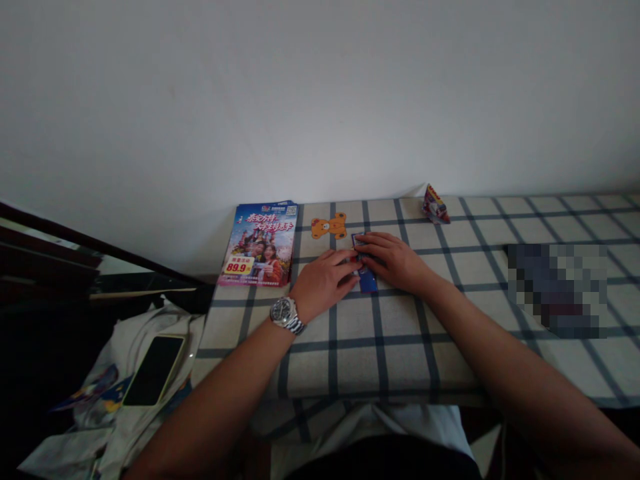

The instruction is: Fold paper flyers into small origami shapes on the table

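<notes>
Both my hands rest on a small blue piece of folded paper (367, 280) lying on the checked tablecloth (380, 333). My left hand (324, 283), with a metal watch on its wrist, presses its closed fingers on the paper's left side. My right hand (393, 259) lies over the paper's upper part, fingers flat and together. Most of the paper is hidden under the fingers.
A stack of colourful flyers (259, 243) lies at the table's left back corner. An orange bear-shaped paper figure (329, 226) sits behind my hands, and a folded colourful paper shape (435, 204) stands near the wall. A phone (154, 370) lies on cloth to the lower left.
</notes>
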The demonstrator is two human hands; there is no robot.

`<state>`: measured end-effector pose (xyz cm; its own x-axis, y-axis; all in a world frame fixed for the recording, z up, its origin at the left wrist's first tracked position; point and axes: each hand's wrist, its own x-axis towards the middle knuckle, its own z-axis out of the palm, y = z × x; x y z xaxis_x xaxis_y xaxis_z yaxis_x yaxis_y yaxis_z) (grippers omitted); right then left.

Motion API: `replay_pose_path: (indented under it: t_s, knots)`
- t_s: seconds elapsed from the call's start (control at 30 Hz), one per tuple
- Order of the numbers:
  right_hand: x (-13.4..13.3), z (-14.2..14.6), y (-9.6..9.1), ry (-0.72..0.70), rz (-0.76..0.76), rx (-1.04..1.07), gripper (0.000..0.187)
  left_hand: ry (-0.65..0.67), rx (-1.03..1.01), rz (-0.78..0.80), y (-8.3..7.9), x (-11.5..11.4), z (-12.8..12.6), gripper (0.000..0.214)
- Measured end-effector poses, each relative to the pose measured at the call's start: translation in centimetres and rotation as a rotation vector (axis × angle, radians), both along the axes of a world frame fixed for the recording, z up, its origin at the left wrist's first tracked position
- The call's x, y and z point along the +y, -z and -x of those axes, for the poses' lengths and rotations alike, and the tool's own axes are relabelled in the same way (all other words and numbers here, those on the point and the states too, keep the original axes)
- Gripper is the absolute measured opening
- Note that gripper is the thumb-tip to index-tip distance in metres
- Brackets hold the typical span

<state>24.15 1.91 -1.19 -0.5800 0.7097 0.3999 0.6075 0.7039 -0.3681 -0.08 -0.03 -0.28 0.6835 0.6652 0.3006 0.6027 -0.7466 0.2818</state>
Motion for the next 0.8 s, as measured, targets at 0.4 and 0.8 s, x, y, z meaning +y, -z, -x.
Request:
replay_pose_path:
  t_s: [0.4, 0.8]
  knots:
    - [-0.2, -1.1, -0.3, -0.074, 0.047, -0.021, 0.054, -0.033, -0.025, 0.022, 0.2, 0.0, -0.3, 0.03]
    - [-0.4, -0.8, -0.3, -0.044, 0.045, -0.045, 0.053, -0.088, -0.08, 0.047, -0.2, -0.3, -0.9, 0.027]
